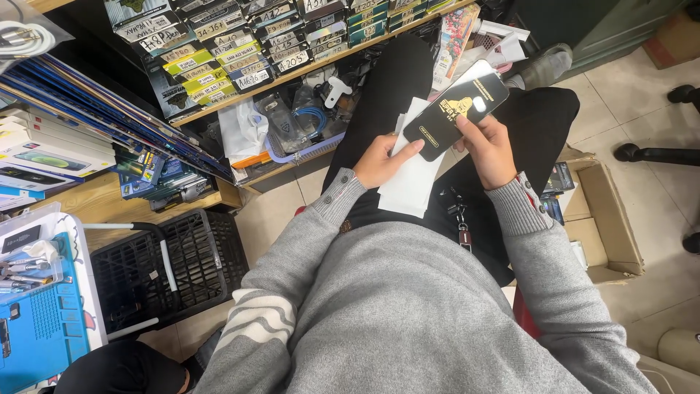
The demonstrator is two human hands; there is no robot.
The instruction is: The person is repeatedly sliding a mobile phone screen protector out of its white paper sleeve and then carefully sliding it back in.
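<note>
Grip of both hands closed on one black rectangular package (456, 114) with a yellow emblem — held tilted above the lap. Left hand (380, 162): thumb across the package's lower edge, fingers also pressing a stack of white sleeves (410, 179) underneath. Right hand (490, 149): fingers wrapped along the package's right side. Below: black trousers, grey sweater sleeves. Further out — open cardboard box (609, 219) on the tiled floor at right, black plastic crate (193, 255) at left, shelves of labelled boxes (233, 62) ahead.
</note>
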